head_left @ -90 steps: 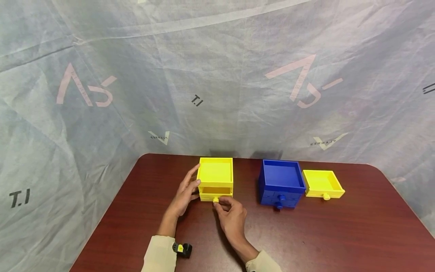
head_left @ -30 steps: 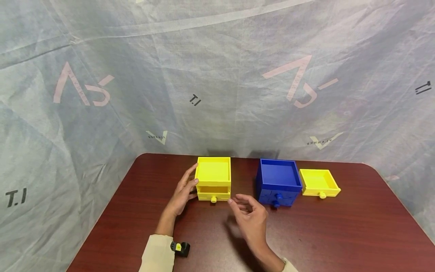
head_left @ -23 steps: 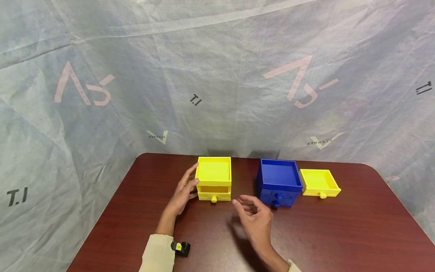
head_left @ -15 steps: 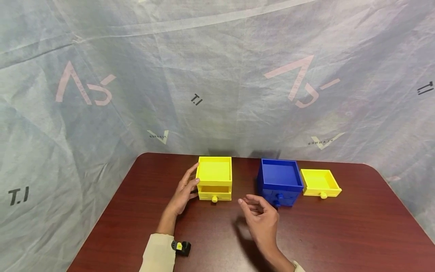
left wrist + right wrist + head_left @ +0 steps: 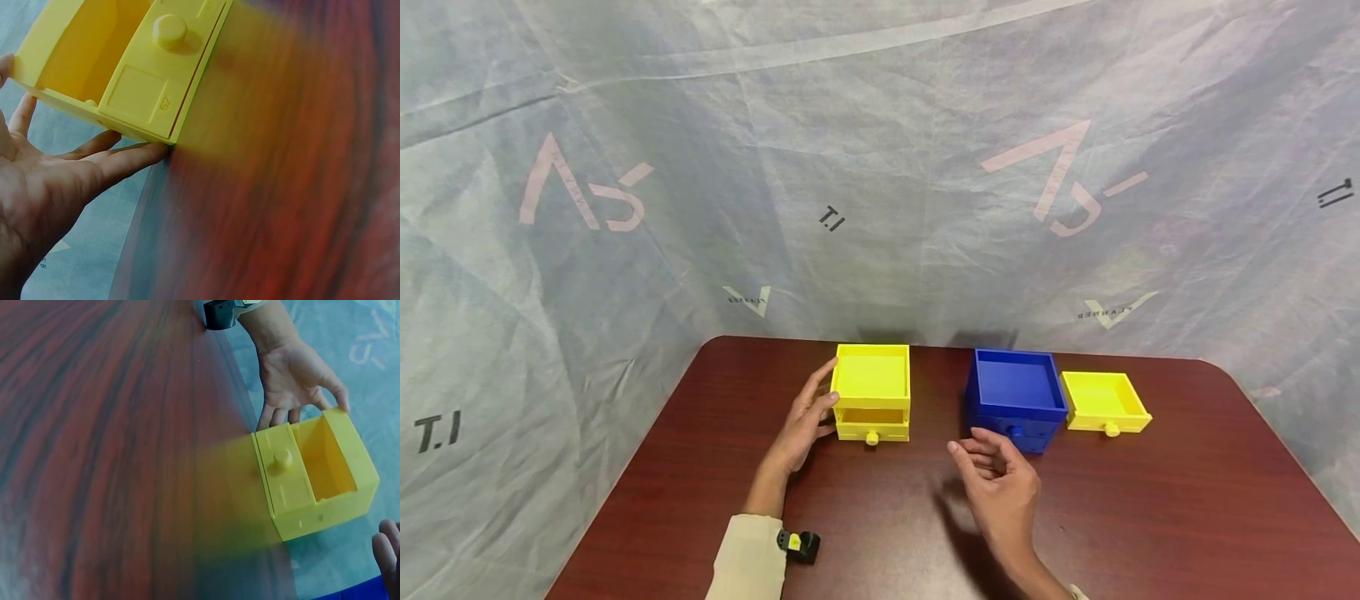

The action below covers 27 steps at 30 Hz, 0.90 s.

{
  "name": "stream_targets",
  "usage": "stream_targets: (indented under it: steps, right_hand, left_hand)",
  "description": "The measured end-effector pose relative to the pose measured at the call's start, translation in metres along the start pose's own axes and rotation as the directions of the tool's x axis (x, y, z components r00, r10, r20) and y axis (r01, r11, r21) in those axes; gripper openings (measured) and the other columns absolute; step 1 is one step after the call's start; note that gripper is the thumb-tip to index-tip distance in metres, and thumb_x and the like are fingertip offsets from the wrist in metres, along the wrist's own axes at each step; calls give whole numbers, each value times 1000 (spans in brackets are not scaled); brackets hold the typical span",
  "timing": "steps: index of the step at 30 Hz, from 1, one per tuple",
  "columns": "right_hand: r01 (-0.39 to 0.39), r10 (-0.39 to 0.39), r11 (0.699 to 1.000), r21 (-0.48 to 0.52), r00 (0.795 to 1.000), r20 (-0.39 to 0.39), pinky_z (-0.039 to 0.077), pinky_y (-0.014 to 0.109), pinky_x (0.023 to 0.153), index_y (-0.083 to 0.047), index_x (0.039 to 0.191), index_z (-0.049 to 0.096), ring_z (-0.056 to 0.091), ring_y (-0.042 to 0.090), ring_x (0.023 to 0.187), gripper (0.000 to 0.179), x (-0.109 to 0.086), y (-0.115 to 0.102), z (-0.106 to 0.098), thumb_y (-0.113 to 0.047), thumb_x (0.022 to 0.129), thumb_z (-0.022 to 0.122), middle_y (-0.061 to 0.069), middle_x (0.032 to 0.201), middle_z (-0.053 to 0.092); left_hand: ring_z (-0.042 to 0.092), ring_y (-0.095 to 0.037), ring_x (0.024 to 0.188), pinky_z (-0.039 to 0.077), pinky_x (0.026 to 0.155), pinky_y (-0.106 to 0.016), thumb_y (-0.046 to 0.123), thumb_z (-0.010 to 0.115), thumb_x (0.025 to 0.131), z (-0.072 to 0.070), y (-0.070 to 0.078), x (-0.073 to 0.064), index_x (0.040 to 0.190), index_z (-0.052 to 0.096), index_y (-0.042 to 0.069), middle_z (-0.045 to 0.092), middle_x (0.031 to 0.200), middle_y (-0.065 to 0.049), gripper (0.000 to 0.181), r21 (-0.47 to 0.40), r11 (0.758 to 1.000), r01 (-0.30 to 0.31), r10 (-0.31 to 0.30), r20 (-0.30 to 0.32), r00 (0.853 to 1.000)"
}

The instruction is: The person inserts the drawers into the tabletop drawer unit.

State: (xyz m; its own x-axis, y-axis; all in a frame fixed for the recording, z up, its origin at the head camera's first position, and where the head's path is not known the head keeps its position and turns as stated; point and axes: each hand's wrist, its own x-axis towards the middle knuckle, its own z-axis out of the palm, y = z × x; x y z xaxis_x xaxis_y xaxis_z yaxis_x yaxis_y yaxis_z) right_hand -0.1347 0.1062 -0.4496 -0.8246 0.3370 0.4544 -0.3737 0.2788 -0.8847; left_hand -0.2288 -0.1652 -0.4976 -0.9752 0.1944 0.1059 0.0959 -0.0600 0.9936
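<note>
My left hand (image 5: 801,429) rests on the left side of a small yellow drawer cabinet (image 5: 872,375), thumb at its front edge and fingers fairly straight along the wall. The cabinet's upper slot is a bare opening. Below that slot sits a drawer (image 5: 140,94) with a round knob (image 5: 170,31), flush in place. My right hand (image 5: 1003,496) hovers over the table in front of a blue drawer cabinet (image 5: 1017,387), its fingers loosely bent around nothing. It hides part of the blue cabinet's lower front; one blue knob (image 5: 1015,431) still shows.
A loose yellow drawer (image 5: 1105,400) with a knob lies right beside the blue cabinet. Everything stands on a dark red wooden table (image 5: 1150,517). Behind it hangs a grey printed sheet (image 5: 880,167). A black device (image 5: 801,546) is worn on the left wrist.
The right hand has let go of the yellow drawer's knob and moved right, in front of the blue cabinet. My left hand stays on the yellow cabinet.
</note>
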Motion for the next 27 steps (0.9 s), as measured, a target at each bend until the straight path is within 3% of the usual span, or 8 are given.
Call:
stream_targets:
  steps: [7, 14, 27]
  right_hand:
    - [-14, 15, 1000, 10, 999, -35, 54, 19, 58, -3, 100, 72, 68, 9, 66, 28, 1, 32, -7, -2, 76, 86, 7, 80, 73]
    - [-1, -3, 999, -39, 993, -117, 49, 14, 53, 6, 99, 69, 63, 3, 60, 31, 6, 35, -14, 6, 73, 85, 12, 72, 69]
    - [16, -36, 994, -104, 980, -196, 48, 13, 53, 7, 100, 69, 61, 1, 59, 31, 20, 40, -31, 3, 74, 85, 13, 73, 69]
  left_hand:
    - [54, -41, 116, 38, 97, -70, 27, 48, 104, 0, 2, -2, 157, 29, 34, 38, 144, -21, 56, 15, 1000, 11, -11, -8, 1000]
    - [53, -44, 118, 36, 98, -71, 28, 47, 105, -2, 0, -3, 157, 29, 34, 36, 145, -19, 55, 22, 1000, 19, -19, -1, 1000]
    - [54, -43, 118, 35, 98, -71, 27, 47, 104, -1, 1, -1, 157, 29, 34, 37, 146, -19, 56, 13, 1000, 10, -10, 2, 1000]
